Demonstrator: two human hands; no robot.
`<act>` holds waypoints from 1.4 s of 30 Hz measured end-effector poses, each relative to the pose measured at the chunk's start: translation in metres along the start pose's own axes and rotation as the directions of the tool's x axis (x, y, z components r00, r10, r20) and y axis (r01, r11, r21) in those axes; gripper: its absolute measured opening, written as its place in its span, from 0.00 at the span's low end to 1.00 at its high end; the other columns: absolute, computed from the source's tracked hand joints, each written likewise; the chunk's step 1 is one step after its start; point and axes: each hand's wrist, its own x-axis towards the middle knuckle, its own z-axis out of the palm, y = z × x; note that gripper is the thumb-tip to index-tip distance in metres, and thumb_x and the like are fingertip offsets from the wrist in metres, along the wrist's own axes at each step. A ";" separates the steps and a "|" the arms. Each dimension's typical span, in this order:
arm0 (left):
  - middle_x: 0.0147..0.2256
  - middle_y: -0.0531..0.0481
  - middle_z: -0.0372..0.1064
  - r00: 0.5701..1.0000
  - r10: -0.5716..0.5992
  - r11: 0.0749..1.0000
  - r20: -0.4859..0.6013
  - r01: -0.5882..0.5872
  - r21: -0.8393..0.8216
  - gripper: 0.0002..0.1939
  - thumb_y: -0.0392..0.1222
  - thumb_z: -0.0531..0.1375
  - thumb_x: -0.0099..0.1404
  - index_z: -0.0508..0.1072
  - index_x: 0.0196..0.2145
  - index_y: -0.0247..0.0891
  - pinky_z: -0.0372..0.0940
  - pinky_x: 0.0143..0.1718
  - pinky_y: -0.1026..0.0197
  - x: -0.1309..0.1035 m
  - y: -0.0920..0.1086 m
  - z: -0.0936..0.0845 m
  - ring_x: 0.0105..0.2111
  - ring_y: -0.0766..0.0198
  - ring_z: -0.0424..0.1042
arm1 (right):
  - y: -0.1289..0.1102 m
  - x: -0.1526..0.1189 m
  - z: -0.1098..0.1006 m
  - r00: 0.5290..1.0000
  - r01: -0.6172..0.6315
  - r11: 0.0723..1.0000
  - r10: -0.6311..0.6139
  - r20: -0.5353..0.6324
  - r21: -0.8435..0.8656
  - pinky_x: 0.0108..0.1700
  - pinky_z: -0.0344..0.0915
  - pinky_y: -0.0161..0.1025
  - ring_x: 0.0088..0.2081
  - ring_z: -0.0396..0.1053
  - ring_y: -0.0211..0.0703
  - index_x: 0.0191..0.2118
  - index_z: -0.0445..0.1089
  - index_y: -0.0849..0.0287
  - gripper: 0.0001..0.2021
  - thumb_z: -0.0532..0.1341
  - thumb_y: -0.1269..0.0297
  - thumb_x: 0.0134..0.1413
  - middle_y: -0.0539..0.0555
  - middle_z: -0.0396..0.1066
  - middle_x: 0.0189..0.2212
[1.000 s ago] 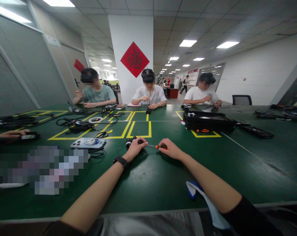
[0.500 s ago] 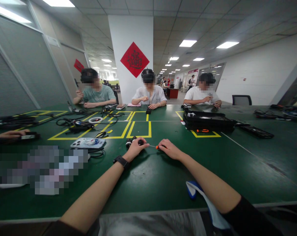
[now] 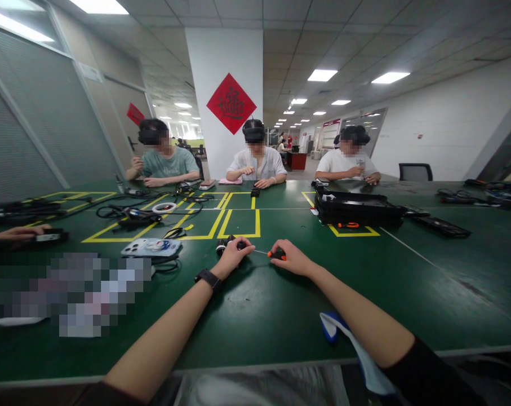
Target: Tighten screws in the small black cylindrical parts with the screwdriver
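An orange and black screwdriver (image 3: 277,255) lies level above the green table, its thin shaft pointing left. My right hand (image 3: 292,258) is closed on its handle, with the fingers curled over the top. The shaft's tip reaches the fingertips of my left hand (image 3: 234,255), which are pinched around a small dark part (image 3: 240,245). Just left of those fingers stand black cylindrical pieces (image 3: 221,247) with light bands. Where the tip meets the dark part is hidden by my fingers.
Left of my hands lies a patterned phone (image 3: 151,247) with cables beyond it. Black trays (image 3: 359,207) and an orange item (image 3: 348,225) are at the right. A blue and white strap (image 3: 330,327) lies by my right forearm. Three people sit opposite; another person's hand (image 3: 21,232) is far left.
My right hand's fingers have lifted and shifted on the screwdriver, so more of its handle shows. My left hand has barely moved.
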 end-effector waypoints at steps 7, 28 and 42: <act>0.24 0.53 0.65 1.000 -0.017 1.000 0.000 0.017 -0.001 0.15 0.52 0.59 0.50 0.69 0.29 0.37 0.57 0.25 0.66 0.000 0.002 -0.001 0.24 0.67 0.62 | 0.003 0.004 0.000 0.998 0.046 0.998 -0.044 0.045 -0.048 0.46 0.55 0.41 0.40 0.59 0.41 0.33 0.68 0.59 0.11 0.50 0.62 0.57 0.54 0.65 0.34; 0.24 0.53 0.64 1.000 -0.012 1.000 0.007 0.012 0.000 0.14 0.51 0.59 0.50 0.69 0.28 0.36 0.57 0.26 0.66 0.000 0.004 -0.001 0.25 0.68 0.62 | 0.004 0.005 0.002 0.998 0.009 1.000 -0.010 0.055 0.019 0.44 0.56 0.39 0.38 0.60 0.39 0.34 0.68 0.61 0.14 0.49 0.60 0.59 0.54 0.65 0.33; 0.24 0.54 0.64 1.000 -0.008 1.000 0.011 0.008 -0.015 0.14 0.50 0.59 0.50 0.69 0.29 0.36 0.56 0.22 0.67 0.000 0.002 -0.001 0.22 0.70 0.61 | 0.002 0.001 0.001 0.999 -0.044 0.998 0.043 0.031 0.051 0.38 0.58 0.37 0.35 0.60 0.39 0.36 0.63 0.60 0.09 0.58 0.61 0.49 0.52 0.64 0.34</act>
